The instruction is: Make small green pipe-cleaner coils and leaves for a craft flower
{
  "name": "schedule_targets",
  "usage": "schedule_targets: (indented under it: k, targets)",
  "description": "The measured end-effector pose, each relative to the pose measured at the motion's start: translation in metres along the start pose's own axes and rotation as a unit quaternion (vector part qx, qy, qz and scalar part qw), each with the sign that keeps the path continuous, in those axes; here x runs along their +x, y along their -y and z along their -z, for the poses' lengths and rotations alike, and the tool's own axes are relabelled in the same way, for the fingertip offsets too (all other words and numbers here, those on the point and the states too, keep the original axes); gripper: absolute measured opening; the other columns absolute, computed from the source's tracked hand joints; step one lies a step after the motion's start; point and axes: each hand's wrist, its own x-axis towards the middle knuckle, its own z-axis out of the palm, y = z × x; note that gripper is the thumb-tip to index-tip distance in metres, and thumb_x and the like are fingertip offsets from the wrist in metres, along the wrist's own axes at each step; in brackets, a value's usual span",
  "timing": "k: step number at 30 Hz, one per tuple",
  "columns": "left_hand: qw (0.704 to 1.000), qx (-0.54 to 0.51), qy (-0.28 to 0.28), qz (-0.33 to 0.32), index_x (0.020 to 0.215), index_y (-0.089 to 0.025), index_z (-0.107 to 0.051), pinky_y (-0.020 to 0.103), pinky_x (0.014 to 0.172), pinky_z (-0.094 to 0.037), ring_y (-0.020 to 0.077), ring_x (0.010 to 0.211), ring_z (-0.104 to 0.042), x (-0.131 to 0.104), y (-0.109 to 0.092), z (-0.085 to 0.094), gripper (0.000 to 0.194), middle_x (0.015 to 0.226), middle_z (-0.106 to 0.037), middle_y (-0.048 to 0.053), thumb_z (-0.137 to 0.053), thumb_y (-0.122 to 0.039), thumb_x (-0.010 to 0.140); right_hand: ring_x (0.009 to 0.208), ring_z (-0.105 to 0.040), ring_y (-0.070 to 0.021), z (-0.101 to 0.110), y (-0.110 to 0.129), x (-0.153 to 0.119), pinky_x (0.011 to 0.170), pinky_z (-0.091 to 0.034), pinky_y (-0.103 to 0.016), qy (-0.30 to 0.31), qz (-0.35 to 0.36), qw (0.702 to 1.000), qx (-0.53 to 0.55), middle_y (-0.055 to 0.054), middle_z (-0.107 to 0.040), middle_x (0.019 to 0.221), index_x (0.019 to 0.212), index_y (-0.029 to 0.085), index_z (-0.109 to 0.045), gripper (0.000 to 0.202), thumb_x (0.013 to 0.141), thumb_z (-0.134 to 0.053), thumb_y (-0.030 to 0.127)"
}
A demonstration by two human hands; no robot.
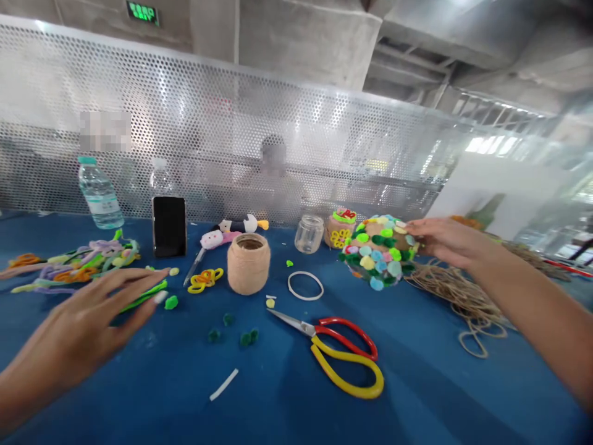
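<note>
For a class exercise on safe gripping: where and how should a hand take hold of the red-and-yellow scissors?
Probably best by both handles, the red loop and the yellow loop, coming from the near right. The scissors lie flat with their pointed blades aimed away to the left, and the open loops leave room for thumb and fingers.

left hand (86,324) open, palm down, right hand (447,240) gripping
</note>
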Motion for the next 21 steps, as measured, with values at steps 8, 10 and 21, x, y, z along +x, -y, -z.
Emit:
schedule_targets:
  k: [8, 10, 21]
  targets:
    - [0.934, -0.086, -0.096, -0.334, 0.126, -0.011, -0.044, 0.042, 0.094, -0.046, 0.0319, 0.122, -0.044, 0.021, -0.136, 0.031, 0.057, 0.121, -0.053, 0.019, -0.056, -0.046, 0.083, 0.057, -0.054, -0.0131, -0.107, 0.042, -0.107, 0.055, -0.044, -0.025, 0.194, -0.077, 0.968, 0.140, -0.001, -0.058, 0.058, 0.060, 0.016, -0.059, 0.018, 0.055, -0.072, 0.027]
    - [0.925, -0.110, -0.102, -0.348, 0.125, -0.010, -0.045, 0.043, 0.098, -0.043, 0.0318, 0.126, -0.041, 0.022, -0.147, 0.025, 0.057, 0.123, -0.053, 0.019, -0.054, -0.048, 0.083, 0.054, -0.051, -0.0114, -0.129, 0.043, -0.117, 0.052, -0.042, -0.024, 0.233, -0.077, 0.956, 0.159, 0.000, -0.056, 0.056, 0.059, 0.015, -0.058, 0.017, 0.056, -0.070, 0.026]
    - [0.867, -0.140, -0.092, -0.469, 0.117, -0.005, -0.054, 0.035, 0.107, -0.035, 0.0208, 0.124, -0.045, 0.023, -0.133, 0.001, 0.033, 0.119, -0.061, 0.012, -0.051, -0.023, 0.089, 0.052, -0.049, -0.0096, -0.157, 0.024, -0.118, 0.050, -0.036, -0.023, 0.285, -0.042, 0.940, 0.185, 0.001, -0.057, 0.059, 0.064, 0.014, -0.061, 0.017, 0.061, -0.066, 0.030]
